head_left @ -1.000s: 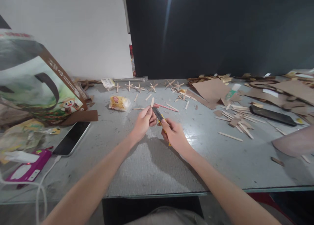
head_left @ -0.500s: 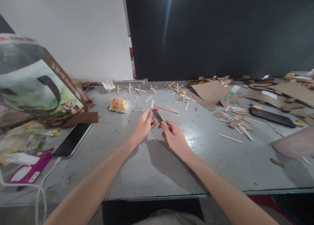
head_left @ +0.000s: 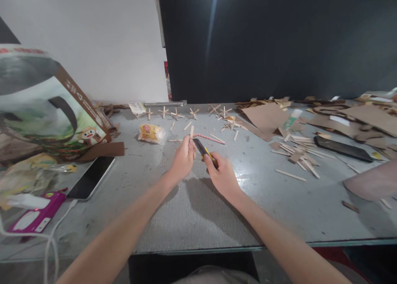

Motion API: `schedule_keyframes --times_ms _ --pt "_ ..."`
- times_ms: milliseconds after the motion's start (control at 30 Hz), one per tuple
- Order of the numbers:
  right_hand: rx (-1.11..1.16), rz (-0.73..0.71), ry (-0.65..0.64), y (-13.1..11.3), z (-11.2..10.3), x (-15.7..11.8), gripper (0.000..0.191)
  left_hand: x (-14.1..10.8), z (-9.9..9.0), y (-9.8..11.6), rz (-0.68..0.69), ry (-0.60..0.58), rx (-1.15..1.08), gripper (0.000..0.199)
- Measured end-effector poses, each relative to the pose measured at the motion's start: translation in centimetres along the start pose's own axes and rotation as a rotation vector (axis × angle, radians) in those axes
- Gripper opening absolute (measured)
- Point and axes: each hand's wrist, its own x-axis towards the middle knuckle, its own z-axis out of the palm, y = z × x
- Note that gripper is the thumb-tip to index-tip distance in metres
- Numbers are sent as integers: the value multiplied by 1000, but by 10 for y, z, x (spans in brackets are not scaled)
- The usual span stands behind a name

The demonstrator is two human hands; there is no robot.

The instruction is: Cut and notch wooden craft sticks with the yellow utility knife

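Over the middle of the table, my left hand [head_left: 183, 156] pinches a flat wooden craft stick [head_left: 192, 132], which pokes up past the fingertips. My right hand [head_left: 221, 167] is wrapped round a yellow-and-black utility knife [head_left: 204, 151]. The knife's dark front end points up and left, close beside the stick; whether they touch I cannot tell. Just behind the hands lies a red-and-white striped straw [head_left: 214, 139]. Along the back stand several small star shapes of crossed sticks [head_left: 176, 114], with short stick pieces [head_left: 187, 125] in front of them.
At left lie a phone [head_left: 91, 177], a purple power bank [head_left: 39, 213] with a white cable and a large printed bag [head_left: 52, 106]. A yellow packet [head_left: 151, 133] sits behind. On the right are loose sticks [head_left: 304, 156], cardboard [head_left: 263, 114], a glue stick [head_left: 292, 119] and a black object [head_left: 343, 148].
The knife has drawn slightly down and away from the stick. My left hand has turned a little, and the stick stands more upright.
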Motion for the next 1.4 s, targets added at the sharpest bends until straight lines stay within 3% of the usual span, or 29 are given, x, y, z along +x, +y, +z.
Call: schedule_keyframes --times_ms 533,1000,1400 --pt "-29 -24 8 -2 -1 -1 43 -2 -3 -2 38 20 77 19" --pt "219 74 -107 -2 2 -1 54 2 3 -5 9 -97 -185 50" --pt "355 133 -132 0 8 -3 57 0 6 -3 51 -71 -164 50"
